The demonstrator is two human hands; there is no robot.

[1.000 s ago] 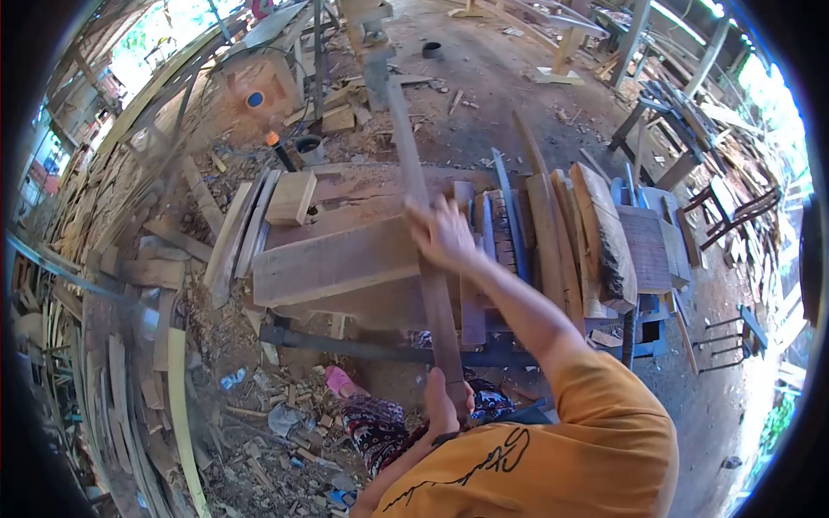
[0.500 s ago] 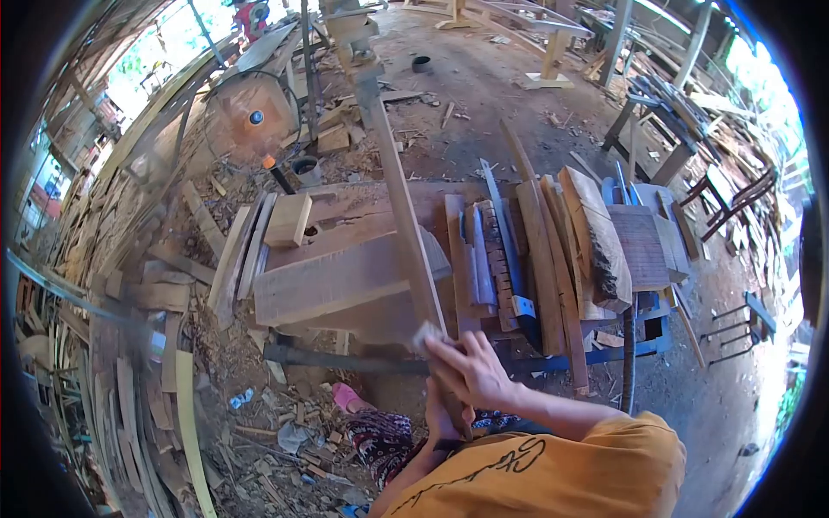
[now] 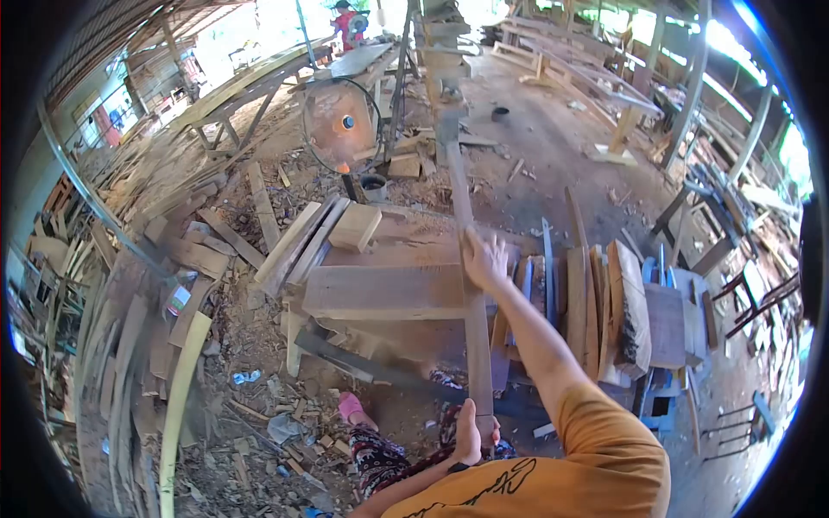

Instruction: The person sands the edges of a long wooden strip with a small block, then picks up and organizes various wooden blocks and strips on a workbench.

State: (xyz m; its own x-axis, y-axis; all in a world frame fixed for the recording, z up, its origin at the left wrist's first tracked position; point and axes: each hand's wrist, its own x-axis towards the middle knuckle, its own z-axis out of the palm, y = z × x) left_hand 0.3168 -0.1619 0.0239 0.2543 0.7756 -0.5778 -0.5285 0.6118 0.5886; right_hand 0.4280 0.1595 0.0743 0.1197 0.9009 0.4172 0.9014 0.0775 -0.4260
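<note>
A long, narrow wooden strip [image 3: 477, 345] runs from close to my body away over the bench. My left hand [image 3: 467, 439] is closed around its near end, with the thumb along one side and fingertips showing on the other. Farther up the strip, my right hand [image 3: 485, 259] lies on it with the arm stretched out and the fingers extended. Whether anything is under that palm is hidden. Beneath the strip, a thick wooden board [image 3: 384, 292] lies across the bench.
Several boards stand on the right of the bench, among them a rough-edged slab [image 3: 629, 306]. A wooden block [image 3: 355, 226] sits at the left. Behind is a round guard-like disc [image 3: 341, 125]. Scrap wood covers the floor at left. Another person [image 3: 349, 26] is far back.
My right hand has slid far up the strip, away from my body; the small whitish piece at its fingertips no longer shows. My left hand stays at the near end. The view has tilted up.
</note>
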